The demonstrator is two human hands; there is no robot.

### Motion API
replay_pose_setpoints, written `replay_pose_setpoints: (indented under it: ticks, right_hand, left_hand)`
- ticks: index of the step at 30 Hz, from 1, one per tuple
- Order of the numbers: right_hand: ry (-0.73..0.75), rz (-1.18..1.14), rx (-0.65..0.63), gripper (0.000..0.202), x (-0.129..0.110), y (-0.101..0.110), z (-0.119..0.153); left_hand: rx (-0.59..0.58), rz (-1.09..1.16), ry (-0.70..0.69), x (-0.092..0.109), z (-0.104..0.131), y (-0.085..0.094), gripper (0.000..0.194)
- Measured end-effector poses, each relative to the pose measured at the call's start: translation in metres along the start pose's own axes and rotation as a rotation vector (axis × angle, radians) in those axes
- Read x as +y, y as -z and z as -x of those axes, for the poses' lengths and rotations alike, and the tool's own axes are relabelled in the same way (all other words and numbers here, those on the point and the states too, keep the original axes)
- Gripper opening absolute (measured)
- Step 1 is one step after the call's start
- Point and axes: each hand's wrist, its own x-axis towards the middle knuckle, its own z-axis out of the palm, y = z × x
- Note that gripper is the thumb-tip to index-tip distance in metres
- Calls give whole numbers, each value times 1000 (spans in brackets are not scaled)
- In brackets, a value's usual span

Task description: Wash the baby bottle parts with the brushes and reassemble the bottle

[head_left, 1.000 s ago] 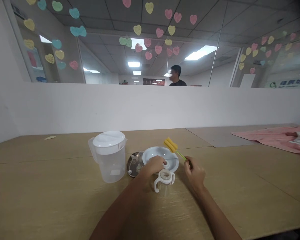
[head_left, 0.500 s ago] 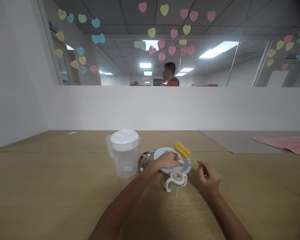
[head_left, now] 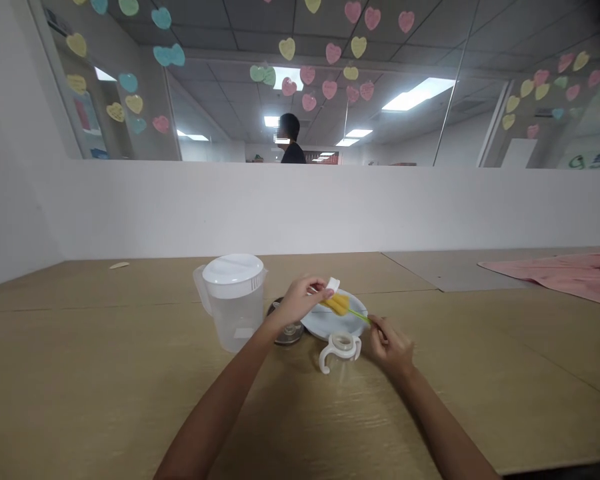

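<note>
My left hand (head_left: 300, 300) is closed on a small white cap-like piece (head_left: 333, 285) above the plate. My right hand (head_left: 393, 345) grips the thin green handle of a sponge brush, whose yellow sponge head (head_left: 337, 305) lies just under the white piece; whether they touch I cannot tell. Below both hands is a white plate (head_left: 325, 327). In front of it stands a clear baby bottle with a white two-handled collar (head_left: 342, 345), its top open. Partly hidden behind my left wrist, a round metal dish (head_left: 289, 338) holds small clear parts.
A clear pitcher with a white lid (head_left: 234, 287) stands left of the dish. On the wooden table (head_left: 130, 373), a pink cloth (head_left: 560, 277) lies at far right and a small pale flat piece (head_left: 119, 265) at back left. Behind the window is a person (head_left: 291, 140).
My left hand has lifted the white piece from the plate. The brush head has come left and down to meet it, over the plate. The whole view has shifted a little.
</note>
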Motion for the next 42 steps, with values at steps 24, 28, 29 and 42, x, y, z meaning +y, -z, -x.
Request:
replay_pose_setpoints:
  ticks: [24,28,29,42]
  right_hand:
    - [-216,10,77,21,-8,7,-12]
    - [-195,13,57,20,-9,5,-13]
    - [-192,16,53,20,-9,5,-13]
    - [-228,54,28,23,-6,3,-9]
  left_hand:
    - [-364,-1059,281,-31,20,24,9]
    - [-367,-1042,299,-43,17,27,28]
    - [-362,-1037,300,-47,16,27,32]
    - [-407,-1030,284,-53,22,16,35]
